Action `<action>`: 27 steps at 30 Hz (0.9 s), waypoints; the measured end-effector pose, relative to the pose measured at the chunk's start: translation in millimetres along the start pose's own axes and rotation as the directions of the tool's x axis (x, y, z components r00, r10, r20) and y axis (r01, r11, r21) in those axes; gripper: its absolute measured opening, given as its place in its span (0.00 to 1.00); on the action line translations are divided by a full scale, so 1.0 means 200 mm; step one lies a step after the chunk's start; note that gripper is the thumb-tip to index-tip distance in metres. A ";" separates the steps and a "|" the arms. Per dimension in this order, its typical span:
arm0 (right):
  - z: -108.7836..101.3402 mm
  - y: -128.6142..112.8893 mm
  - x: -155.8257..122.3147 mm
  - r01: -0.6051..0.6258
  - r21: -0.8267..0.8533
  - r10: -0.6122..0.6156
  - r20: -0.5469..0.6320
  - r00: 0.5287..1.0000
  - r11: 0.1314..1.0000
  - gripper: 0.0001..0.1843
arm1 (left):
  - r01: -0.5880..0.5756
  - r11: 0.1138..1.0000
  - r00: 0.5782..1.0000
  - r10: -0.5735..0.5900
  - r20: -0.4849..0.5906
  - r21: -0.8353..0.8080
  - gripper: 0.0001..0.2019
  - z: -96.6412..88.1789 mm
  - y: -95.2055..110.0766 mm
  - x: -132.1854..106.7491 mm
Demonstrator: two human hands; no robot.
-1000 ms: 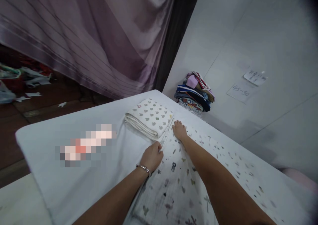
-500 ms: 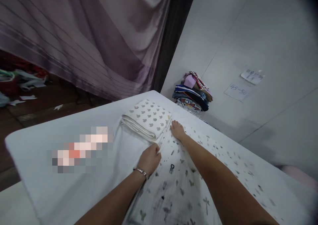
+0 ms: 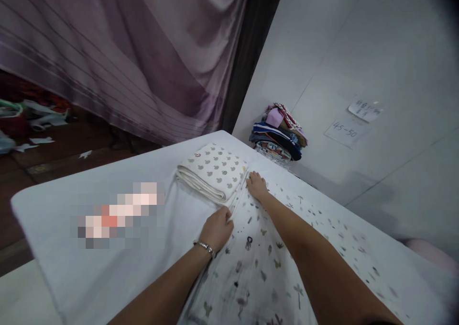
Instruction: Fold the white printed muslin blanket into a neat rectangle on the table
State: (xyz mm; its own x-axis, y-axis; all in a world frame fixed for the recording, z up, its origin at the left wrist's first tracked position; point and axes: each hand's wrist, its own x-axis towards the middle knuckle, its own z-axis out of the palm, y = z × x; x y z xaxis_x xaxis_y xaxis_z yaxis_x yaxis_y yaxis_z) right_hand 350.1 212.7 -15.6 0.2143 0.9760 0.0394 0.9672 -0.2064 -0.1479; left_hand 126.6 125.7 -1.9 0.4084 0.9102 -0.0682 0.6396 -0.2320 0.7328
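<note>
A white cloth [image 3: 267, 267] printed with small cacti, palm trees and other motifs lies across the white-covered table. My left hand [image 3: 217, 227], with a bracelet on its wrist, is closed on the near part of the cloth's far edge. Farther off, my right hand [image 3: 257, 186] grips the same edge, its fingers bent over the fabric and the thumb partly hidden. Between them the edge runs in narrow creases. Just beyond lies a folded white cloth [image 3: 215, 169] with grey mouse-head-like prints, in a thick, neat rectangle close to both hands.
A blurred-out patch [image 3: 118, 215] covers something on the table's left. Folded clothes [image 3: 278, 133] are stacked by the wall beyond the right edge. A purple curtain [image 3: 143, 61] hangs behind. Paper notes [image 3: 344, 131] are on the wall, and scraps [image 3: 41, 140] litter the floor at left.
</note>
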 end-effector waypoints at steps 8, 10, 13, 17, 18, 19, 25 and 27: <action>-0.05 -0.07 -0.09 0.001 0.103 -0.002 0.017 1.000 0.995 0.25 | -0.028 1.000 0.999 0.028 -0.025 -0.001 0.03 0.01 -0.02 0.01; -0.09 -0.10 -0.16 -0.021 0.163 0.018 0.015 1.000 0.986 0.25 | -0.029 1.000 0.999 0.029 -0.025 -0.001 0.03 0.01 -0.02 0.02; -0.12 -0.15 -0.41 0.058 0.260 -0.066 0.024 0.998 0.964 0.25 | -0.038 0.999 0.999 0.037 -0.030 -0.011 0.03 0.02 -0.04 0.02; -0.11 -0.23 -0.99 0.242 0.341 -0.279 0.062 0.958 0.908 0.28 | -0.039 0.999 0.999 0.038 -0.035 -0.037 0.03 0.03 -0.05 0.04; -0.12 -0.25 -1.14 0.280 0.358 -0.329 0.083 0.941 0.891 0.29 | -0.033 0.998 0.999 0.031 -0.034 -0.049 0.04 0.03 -0.06 0.05; -0.12 -0.27 -1.27 0.300 0.378 -0.362 0.103 0.927 0.876 0.30 | -0.025 0.998 0.999 0.023 -0.032 -0.061 0.04 0.03 -0.06 0.05; -0.15 -0.35 -1.74 0.318 0.394 -0.419 0.201 0.886 0.862 0.32 | -0.025 0.996 0.999 0.021 -0.048 -0.085 0.06 0.01 -0.06 0.04; -0.16 -0.36 -1.78 0.319 0.417 -0.428 0.199 0.882 0.851 0.32 | -0.033 0.997 0.997 0.028 -0.071 -0.076 0.06 0.01 -0.05 0.03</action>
State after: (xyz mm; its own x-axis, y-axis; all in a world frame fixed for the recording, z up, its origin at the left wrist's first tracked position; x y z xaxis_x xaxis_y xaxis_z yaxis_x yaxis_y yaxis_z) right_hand 208.9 -122.4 11.7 -0.2522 0.9627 -0.0982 0.8348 0.1652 -0.5252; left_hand 123.2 132.5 -10.8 0.3787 0.9255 0.0000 0.5741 -0.2350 0.7843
